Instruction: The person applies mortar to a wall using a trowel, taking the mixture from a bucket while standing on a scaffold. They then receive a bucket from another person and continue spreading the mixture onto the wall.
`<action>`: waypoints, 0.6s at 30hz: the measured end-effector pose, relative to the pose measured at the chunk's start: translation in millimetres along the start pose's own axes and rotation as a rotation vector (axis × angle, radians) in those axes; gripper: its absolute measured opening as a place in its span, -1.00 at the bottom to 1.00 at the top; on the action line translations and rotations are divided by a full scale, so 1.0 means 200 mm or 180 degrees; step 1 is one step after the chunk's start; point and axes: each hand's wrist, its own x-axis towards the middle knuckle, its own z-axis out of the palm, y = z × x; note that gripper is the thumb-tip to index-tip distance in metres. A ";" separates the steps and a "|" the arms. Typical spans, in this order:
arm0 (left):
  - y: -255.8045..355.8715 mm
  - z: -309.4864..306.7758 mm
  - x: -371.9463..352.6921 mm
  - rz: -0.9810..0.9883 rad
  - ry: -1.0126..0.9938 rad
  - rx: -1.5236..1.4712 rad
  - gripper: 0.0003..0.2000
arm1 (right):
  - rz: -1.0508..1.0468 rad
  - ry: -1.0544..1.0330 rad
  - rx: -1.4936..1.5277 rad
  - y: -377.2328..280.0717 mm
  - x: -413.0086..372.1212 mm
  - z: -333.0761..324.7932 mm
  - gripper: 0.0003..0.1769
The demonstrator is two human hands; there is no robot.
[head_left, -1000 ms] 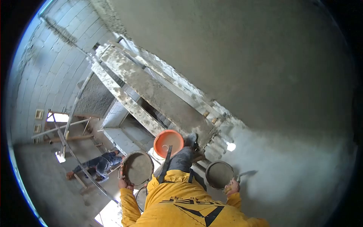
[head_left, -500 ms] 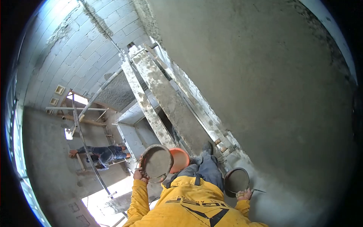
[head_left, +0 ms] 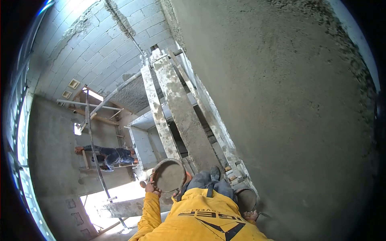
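Observation:
On the left, my left hand is closed on the rim of a round bucket holding grey wet mortar. Behind that bucket, part of an orange bucket shows. At my right side, my right hand grips the edge of a smaller dark bucket, which also has grey mortar in it. A thin grey blade-like tool sticks out past my right fingers; how it is held is hidden.
My shoe is on a mortar-stained plank, with a narrower plank and gaps alongside. A plastered wall rises on the right. Below left, a co-worker is near scaffold poles.
The view has shifted, so planks and co-worker sit lower and mostly further right. My right hand and the dark bucket are closer to my body. The left-hand bucket now covers more of the orange one.

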 end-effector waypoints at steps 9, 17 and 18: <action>0.09 0.29 0.09 -0.0173 0.0401 -0.0236 -0.91 | 0.0543 0.0616 -0.0254 -0.22 0.21 0.37 -0.45; 0.41 0.60 0.38 -0.0630 0.0717 -0.0453 -0.78 | 0.0244 0.0636 -0.0121 -0.09 0.18 0.94 -0.45; 0.45 0.64 0.41 -0.0648 0.0737 -0.0534 -0.78 | 0.0197 0.0623 -0.0088 -0.05 0.17 1.04 -0.45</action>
